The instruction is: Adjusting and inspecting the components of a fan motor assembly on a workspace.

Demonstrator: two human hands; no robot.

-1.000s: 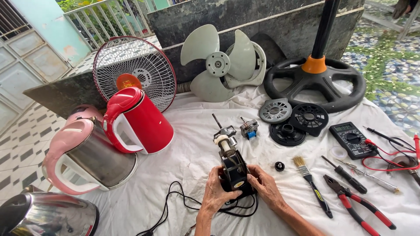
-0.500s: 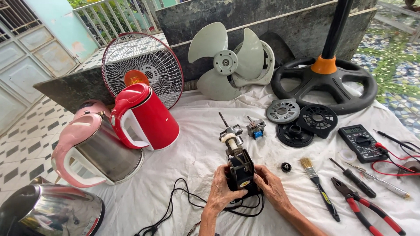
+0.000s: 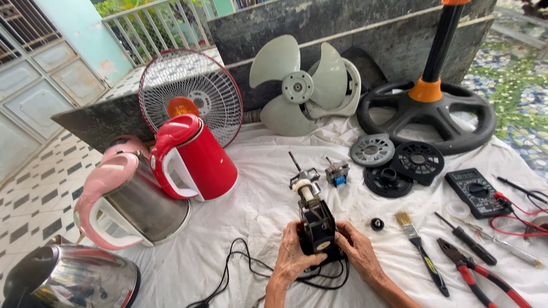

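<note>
- Fan motor (image 3: 315,223): dark block with a shaft and pale fitting pointing away from the wearer, lying on the white cloth (image 3: 251,228) near its front edge, cradled between both hands.
- Left hand (image 3: 292,256): fingers curled closed on the motor's left flank, thumb laid across its near end.
- Right hand (image 3: 358,249): fingers wrapped closed on the motor's right flank, touching the casing.
- Black cable (image 3: 240,268): runs in loose loops from under the motor toward the cloth's near edge.
- Step in hand, as judged: the motor is being steadied and turned over for inspection; no tool is held.
- Next move, as judged: calls for one hand to keep the body firm while the other frees itself, minding the cable loops beneath.
- Small geared part (image 3: 337,171): just beyond the shaft tip, apart from it.
- Black knob (image 3: 377,223): on the cloth, just right of the right hand.
- Paintbrush (image 3: 419,251), screwdriver (image 3: 465,239), red-handled pliers (image 3: 479,276): in a row to the right, untouched.
- Multimeter (image 3: 475,191): further right, red leads trailing.
- Fan blade (image 3: 297,85), wire guard (image 3: 191,97), stand base (image 3: 428,111): along the back.
- Red kettle (image 3: 194,159), pink kettle (image 3: 128,199): left, touching each other.
</note>
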